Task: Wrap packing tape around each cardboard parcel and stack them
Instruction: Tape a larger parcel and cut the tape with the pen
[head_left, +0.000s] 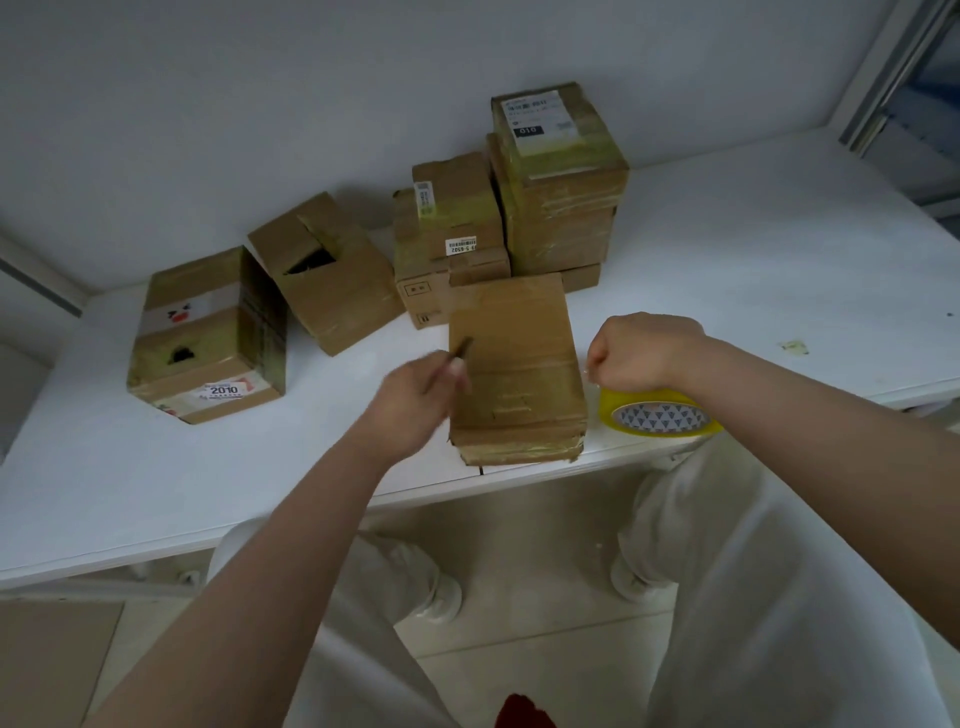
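Left hand (415, 400): reached in from lower left, forearm angled up toward the parcel; fingers curled round a thin dark tool (462, 347), tip over the parcel's top face; outline blurred.
Right hand (641, 353): forearm entered from the right, wrist bent down; fist closed above the tape roll, apparently pinching a clear strip of tape; strip barely visible.
Front parcel (519, 374): cardboard, taped, lay flat at the near table edge between both hands.
Yellow tape roll (657, 415): stood on the white table (779, 270), just right of the front parcel, under the right wrist.
Stacked parcels (558, 182): taped, piled against the wall behind the front parcel.
Left boxes (208, 338): two, set apart, one with an open flap.
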